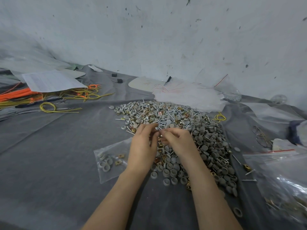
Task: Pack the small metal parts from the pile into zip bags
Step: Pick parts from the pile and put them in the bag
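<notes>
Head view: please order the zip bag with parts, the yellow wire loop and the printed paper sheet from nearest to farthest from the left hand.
1. zip bag with parts, just left of the left hand.
2. yellow wire loop, far to the left.
3. printed paper sheet, behind the loop, at the back left.

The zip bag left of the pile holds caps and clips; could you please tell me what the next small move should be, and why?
Probably carry the gathered screws to the zip bag and drop them in. The left hand and right hand meet over the pile, seemingly pinching screws, and the bag shows grey caps and brass clips but no screws.
</notes>
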Tool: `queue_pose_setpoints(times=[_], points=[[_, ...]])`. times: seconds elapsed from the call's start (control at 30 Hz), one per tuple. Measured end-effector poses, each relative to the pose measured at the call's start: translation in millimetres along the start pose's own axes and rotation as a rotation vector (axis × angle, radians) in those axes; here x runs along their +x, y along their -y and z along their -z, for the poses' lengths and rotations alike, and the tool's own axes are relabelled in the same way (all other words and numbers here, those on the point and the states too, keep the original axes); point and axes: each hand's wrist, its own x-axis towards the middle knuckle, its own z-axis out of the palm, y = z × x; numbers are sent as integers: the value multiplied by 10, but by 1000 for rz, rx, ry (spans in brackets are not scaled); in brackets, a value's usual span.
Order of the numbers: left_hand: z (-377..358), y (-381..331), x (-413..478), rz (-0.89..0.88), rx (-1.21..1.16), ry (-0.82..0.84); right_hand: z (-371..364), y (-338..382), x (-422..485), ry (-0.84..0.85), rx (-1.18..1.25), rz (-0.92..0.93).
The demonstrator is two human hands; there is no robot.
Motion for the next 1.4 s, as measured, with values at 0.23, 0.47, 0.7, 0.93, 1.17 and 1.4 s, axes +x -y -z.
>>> queue_pose_setpoints(times=[0.23,0.47,0.7,0.93,1.17,1.4], points=[[-39,18,-29,-33,-4,52,4,-23,-1,-36,-41,46],[-67,-58,-80,-284,153,82,19,-70,38,-166,-51,37],[115,198,33,-30,426,358,47,-125,51,-262,-166,10],[162,356,85,169,551,554,6,-126,47,-240,-225,32],[199,333,39,106,479,398,-77,-122,28,-165,-247,71],[195,310,5,71,412,299,-155,-64,-7,-20,-254,133]])
